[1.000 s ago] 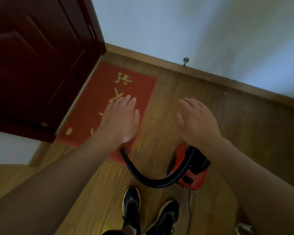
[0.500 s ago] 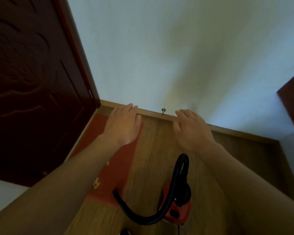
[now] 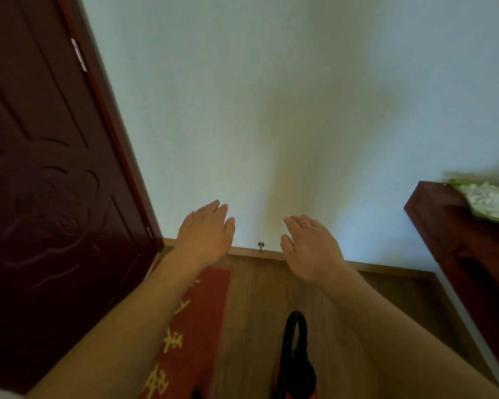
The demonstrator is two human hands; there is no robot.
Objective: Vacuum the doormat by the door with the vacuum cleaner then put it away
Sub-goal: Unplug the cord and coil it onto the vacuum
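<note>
A red doormat (image 3: 202, 312) with yellow characters lies on the wooden floor beside the dark red door (image 3: 55, 197); my left forearm covers part of it. A red vacuum cleaner (image 3: 297, 378) with a black hose looped above it stands on the floor at the bottom edge, right of the mat. My left hand (image 3: 205, 234) and my right hand (image 3: 308, 246) are both stretched out in front of me, palms down, fingers straight, holding nothing. Both hands are well above the vacuum cleaner and touch nothing.
A white wall fills the upper view, with a wooden skirting board and a metal door stopper (image 3: 260, 245) at its base. A dark wooden cabinet (image 3: 458, 249) stands at the right, with a green and white packet (image 3: 490, 201) on top.
The view has tilted upward, so the mat and vacuum cleaner slid toward the bottom edge and the cabinet came into sight. Both hands stay outstretched and empty.
</note>
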